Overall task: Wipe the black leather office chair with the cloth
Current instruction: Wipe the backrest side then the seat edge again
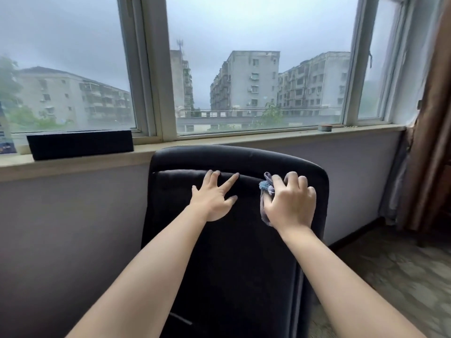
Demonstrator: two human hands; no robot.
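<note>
The black leather office chair point(239, 252) stands in front of me with its tall backrest against the wall under the window. My left hand point(212, 193) lies flat on the upper backrest with its fingers spread and nothing in it. My right hand point(290, 201) presses a crumpled blue-grey cloth point(266, 189) against the upper right of the backrest. Most of the cloth is hidden under my palm and fingers. The seat of the chair is out of view.
A windowsill point(73, 164) runs behind the chair, with a long black box point(80, 143) at the left and a small round object point(325, 127) at the right. A brown curtain point(429, 118) hangs at the right edge. Patterned floor point(390, 276) lies to the chair's right.
</note>
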